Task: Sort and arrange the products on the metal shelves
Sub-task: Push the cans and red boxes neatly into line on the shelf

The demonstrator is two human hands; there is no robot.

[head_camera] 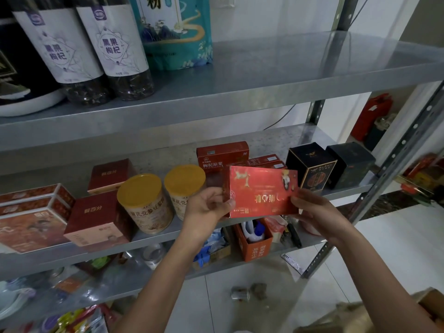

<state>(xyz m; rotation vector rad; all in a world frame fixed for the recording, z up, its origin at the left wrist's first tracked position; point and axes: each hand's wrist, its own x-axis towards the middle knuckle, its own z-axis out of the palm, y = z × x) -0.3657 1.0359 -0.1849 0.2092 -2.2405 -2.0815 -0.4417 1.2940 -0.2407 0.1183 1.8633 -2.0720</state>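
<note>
The person is holding a flat red box [263, 192] in the air in front of the middle shelf [266, 138], with its printed face towards the camera and its lettering upside down. The left hand [207, 205] is gripping the box's left edge, with its fingers [230, 203] curling round it. The right hand [314, 210] is pinching the right edge near the lower corner. The box is hanging just outside the shelf's front lip, overlapping a dark red carton [222, 156] standing behind it.

To the left, two yellow-lidded cans [144, 200] are sitting side by side close to the front edge. To the right, two black boxes [311, 168] are standing near the perforated upright post [384, 183]. A strip of bare metal is showing along the back of the middle shelf. On the top shelf [300, 68], a broad bare stretch is lying open to the right of the teal pouch [177, 39].
</note>
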